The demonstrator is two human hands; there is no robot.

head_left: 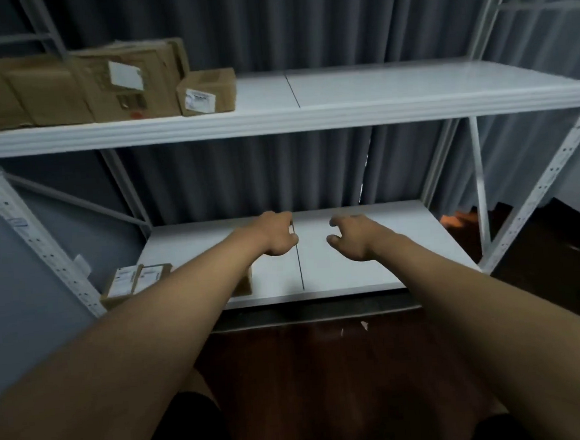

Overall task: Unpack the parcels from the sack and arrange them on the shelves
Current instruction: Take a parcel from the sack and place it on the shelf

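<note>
Head view: left hand (276,234) and right hand (351,238) stretched out above lower shelf (370,265), near its middle seam, fingers loosely curled, grasping nothing. Labelled parcels (133,282) at 9 o'clock on that shelf, partly hidden by left forearm. More boxes (100,85) at 10 o'clock on upper shelf (377,110). Sack out of sight.

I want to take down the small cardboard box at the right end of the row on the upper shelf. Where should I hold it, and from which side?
Grip the small box by its right side and labelled front. The right side faces bare upper shelf, while a bigger box stands close against its left. Come from the front right.
</note>
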